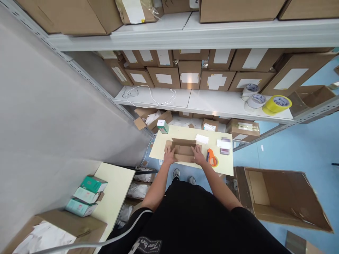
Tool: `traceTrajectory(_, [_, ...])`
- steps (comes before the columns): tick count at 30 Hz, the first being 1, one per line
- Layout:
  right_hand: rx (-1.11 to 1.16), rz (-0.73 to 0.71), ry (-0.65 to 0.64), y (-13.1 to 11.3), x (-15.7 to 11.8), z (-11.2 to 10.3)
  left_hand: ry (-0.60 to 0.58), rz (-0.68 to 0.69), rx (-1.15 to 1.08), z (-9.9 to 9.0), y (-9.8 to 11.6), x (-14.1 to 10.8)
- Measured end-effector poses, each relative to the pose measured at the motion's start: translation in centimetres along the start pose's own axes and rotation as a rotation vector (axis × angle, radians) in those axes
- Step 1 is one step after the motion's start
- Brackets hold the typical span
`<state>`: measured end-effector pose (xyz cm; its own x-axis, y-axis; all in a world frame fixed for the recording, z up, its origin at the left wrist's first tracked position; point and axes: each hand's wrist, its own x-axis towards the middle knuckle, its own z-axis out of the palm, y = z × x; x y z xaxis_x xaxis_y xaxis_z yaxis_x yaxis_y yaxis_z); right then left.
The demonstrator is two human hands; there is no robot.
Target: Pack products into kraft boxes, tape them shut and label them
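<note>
Grey metal shelving (212, 38) forms the largest fixture, loaded with brown cartons on several levels. Next in size, on the blue floor to the right, a large carton (286, 197) lies with its open mouth showing. The pale yellow counter (158, 150) stands directly in front of the person.

A small open box (184, 158) of brown cardboard, the item being handled, sits on the counter near its front edge. Its interior is visible and no contents are seen in it. The left hand (169, 155) and the right hand (198, 155) are at opposite ends, the fingers of each gripping an end wall around the flaps; how firmly cannot be told.

Smaller items: a white-and-green box (162, 127) upright at the counter's far left corner, an orange tape dispenser (212, 157) to the right of the right hand, and a white sheet (202, 139) just behind the box.

Risks assessed: uneven pressure from the two hands could skew the walls or crease a flap. Released early, the flaps might spring outward. Pulled towards the body, the box could overhang the front edge and tip. A wide swing of the right elbow or wrist could knock the dispenser off the counter, and a backward push could rumple the sheet.
</note>
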<state>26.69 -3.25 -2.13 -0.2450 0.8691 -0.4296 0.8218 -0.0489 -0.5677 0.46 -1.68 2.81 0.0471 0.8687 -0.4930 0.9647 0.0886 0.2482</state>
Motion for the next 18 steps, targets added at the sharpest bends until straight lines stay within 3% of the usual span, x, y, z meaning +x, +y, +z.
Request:
traceTrajectory(2, [-0.004, -0.009, 0.036, 0.0, -0.2, 0.9, -0.014, 0.013, -0.093, 1.0, -1.0, 0.0])
traceTrajectory(5, [-0.007, -0.019, 0.111, -0.1, 0.0, 1.9, 0.119, 0.095, -0.280, 2.6, -1.4, 0.4])
traceTrajectory(9, [-0.035, -0.055, 0.172, 0.6, 0.3, 2.4, 0.234, -0.011, -0.323, 4.1, -0.4, 0.5])
traceTrajectory(14, [-0.031, -0.097, 0.217, 1.4, 0.6, 1.7, 0.278, -0.085, -0.343, 5.5, 0.3, -1.0])
traceTrajectory(18, [0.007, -0.178, 0.226, 0.4, 0.8, 0.2, 0.358, -0.052, -0.514, 6.6, 0.1, -3.4])
